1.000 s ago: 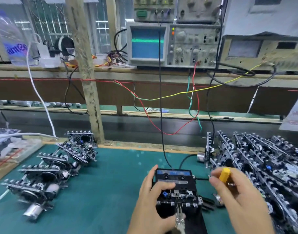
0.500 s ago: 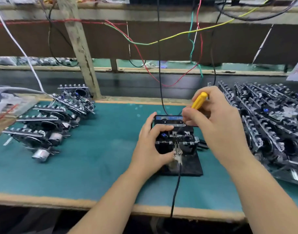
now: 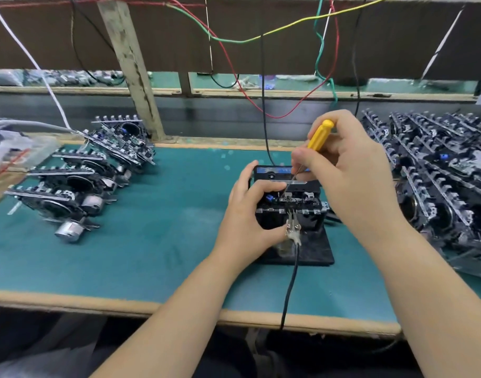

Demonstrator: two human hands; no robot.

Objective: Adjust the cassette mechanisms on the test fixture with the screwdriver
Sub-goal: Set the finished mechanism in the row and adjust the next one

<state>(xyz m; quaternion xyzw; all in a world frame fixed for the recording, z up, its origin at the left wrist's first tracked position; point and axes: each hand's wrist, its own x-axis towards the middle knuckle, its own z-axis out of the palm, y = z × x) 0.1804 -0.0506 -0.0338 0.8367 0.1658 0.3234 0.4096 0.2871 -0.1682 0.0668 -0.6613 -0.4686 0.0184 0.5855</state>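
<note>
Right hand pinches the screwdriver by its yellow handle, fingers curled round it, thumb and forefinger low near the shaft. Thin shaft runs down-left from the grip to the top of the cassette mechanism; tip looks seated on or just above a small part there, can't tell if it's engaged.

Left hand grips the left side of the mechanism, thumb over the top edge, fingers wrapped round the side, bracing it on the black fixture. Fixture sits near the middle of the green mat, closer to the front edge. A clip with a black cable is attached at the front of the mechanism; the cable runs over the front edge of the bench.

Handling, my read: screwdriver is light and stiff, the smooth plastic handle could slip, so a fingertip pinch suits fine turns. Mechanism is light, rigid frame, small fragile parts on top; hold by the sides, keep off the top and the clip.

More mechanisms are stacked at the left and right sides of the mat.
</note>
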